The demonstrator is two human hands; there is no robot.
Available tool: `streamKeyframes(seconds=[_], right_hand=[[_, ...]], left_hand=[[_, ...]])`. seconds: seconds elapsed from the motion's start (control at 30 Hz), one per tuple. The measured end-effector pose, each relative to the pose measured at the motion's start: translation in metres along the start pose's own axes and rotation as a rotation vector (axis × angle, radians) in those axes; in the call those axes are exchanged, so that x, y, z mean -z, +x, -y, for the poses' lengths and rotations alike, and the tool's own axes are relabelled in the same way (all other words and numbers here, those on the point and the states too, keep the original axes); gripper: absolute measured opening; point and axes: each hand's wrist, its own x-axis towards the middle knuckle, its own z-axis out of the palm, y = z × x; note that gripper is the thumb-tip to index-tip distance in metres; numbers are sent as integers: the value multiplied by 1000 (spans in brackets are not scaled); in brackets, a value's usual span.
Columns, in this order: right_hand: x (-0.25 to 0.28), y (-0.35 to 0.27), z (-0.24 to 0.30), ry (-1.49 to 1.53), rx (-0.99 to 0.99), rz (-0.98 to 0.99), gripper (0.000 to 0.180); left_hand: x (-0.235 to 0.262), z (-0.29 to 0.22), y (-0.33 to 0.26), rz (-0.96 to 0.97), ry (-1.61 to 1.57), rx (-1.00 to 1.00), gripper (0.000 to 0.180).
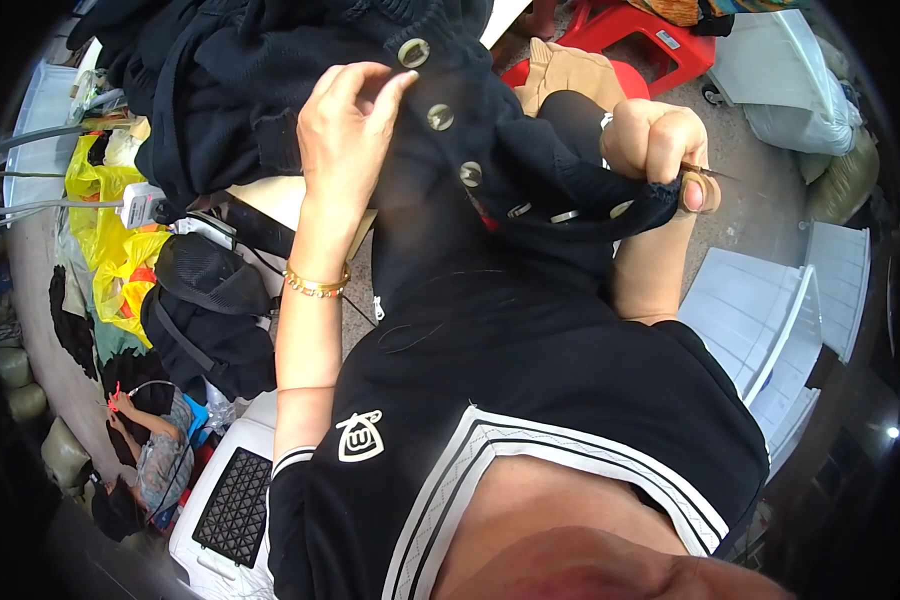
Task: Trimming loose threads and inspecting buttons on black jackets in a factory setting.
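Observation:
A dark navy knitted cardigan (270,90) with a row of large marbled buttons lies over my lap and a pale surface at the front. My left hand (342,125) rests on it beside the top visible button (413,52), thumb and forefinger apart, with nothing visible between them. My right hand (660,150) is closed round the cardigan's end at the right, holding it raised and stretched. A thin brown tool (692,168) sticks out of the same fist; its kind is unclear. A tan cover (710,192) wraps part of that thumb.
A red plastic stool (660,45) stands at the far right, near a wheeled white bin (780,65) and white plastic crates (745,305). To the left are yellow bags (110,235), a white power strip (142,205) and a black backpack (210,300). Another person (160,450) sits at the lower left.

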Motion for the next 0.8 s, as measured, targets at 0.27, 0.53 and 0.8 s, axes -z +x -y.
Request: streamKeyframes(seconds=[0.27, 0.53, 0.8], right_hand=[[-3, -6, 2, -62, -25, -72, 41], [5, 13, -9, -451, -226, 99, 31], [4, 77, -53, -874, -432, -332, 31]], left_hand=[[15, 0, -10, -21, -52, 57, 8], [46, -19, -21, -60, -459, 203, 16], [55, -10, -21, -132, -185, 55, 18]])
